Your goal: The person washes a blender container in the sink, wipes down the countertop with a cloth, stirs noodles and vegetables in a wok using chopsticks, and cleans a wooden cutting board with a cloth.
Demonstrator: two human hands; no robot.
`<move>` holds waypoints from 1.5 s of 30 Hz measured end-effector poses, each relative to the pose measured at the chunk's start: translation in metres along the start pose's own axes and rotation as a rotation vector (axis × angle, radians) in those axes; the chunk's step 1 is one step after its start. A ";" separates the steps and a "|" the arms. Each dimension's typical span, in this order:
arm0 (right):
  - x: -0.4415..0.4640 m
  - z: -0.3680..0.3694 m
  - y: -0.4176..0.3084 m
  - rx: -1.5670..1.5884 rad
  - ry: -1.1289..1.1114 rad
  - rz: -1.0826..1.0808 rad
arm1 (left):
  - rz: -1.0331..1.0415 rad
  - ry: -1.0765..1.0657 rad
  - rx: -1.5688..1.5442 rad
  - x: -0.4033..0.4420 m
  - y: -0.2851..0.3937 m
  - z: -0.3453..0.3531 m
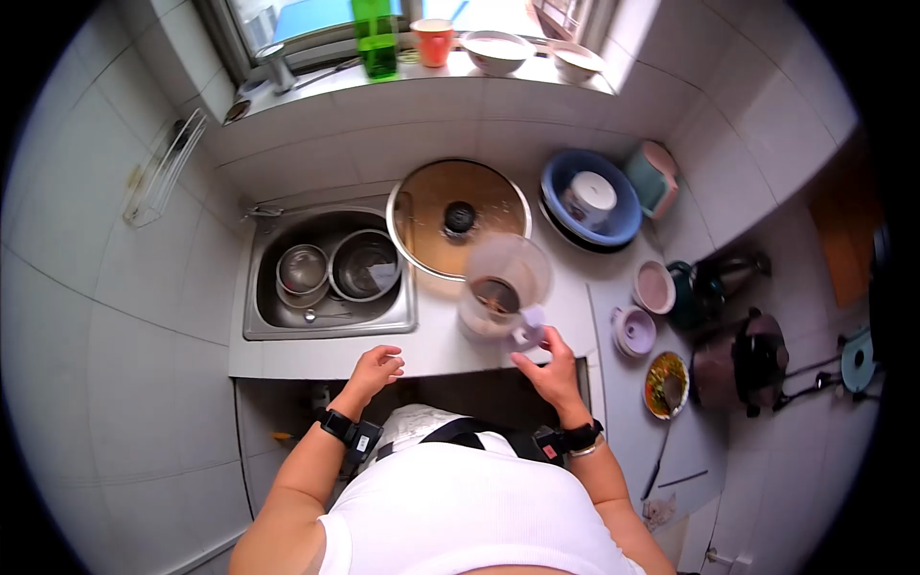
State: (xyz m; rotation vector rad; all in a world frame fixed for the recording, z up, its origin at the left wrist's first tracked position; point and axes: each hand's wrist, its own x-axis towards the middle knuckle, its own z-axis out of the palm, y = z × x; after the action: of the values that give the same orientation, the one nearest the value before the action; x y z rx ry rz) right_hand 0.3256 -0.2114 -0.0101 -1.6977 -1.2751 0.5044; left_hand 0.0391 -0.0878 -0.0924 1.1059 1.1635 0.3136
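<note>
On the white counter's front part stands a translucent plastic jug with a pale purple handle and something dark at its bottom; its outline is slightly blurred. My right hand is beside the handle, thumb and forefinger apart, fingertips at or against its edge. Whether they touch it firmly, I cannot tell. My left hand hovers in front of the counter edge, fingers loosely bent and apart, with nothing in it. Behind the jug a large glass pot lid with a black knob leans toward the wall.
At left, a steel sink holds metal pots. A blue basin stands back right. Along the right side are a purple cup, a bowl of food, a knife and a dark cooker.
</note>
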 end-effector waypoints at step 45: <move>0.273 0.421 -0.142 -0.295 -0.565 0.368 | 0.046 0.308 -0.554 0.146 0.113 -0.387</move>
State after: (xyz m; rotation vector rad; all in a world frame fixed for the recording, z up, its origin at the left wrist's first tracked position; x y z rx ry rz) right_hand 0.0340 0.2199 -0.0428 -2.1451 -1.4835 1.1202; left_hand -0.1916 0.2736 -0.0735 0.6074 1.2183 0.8108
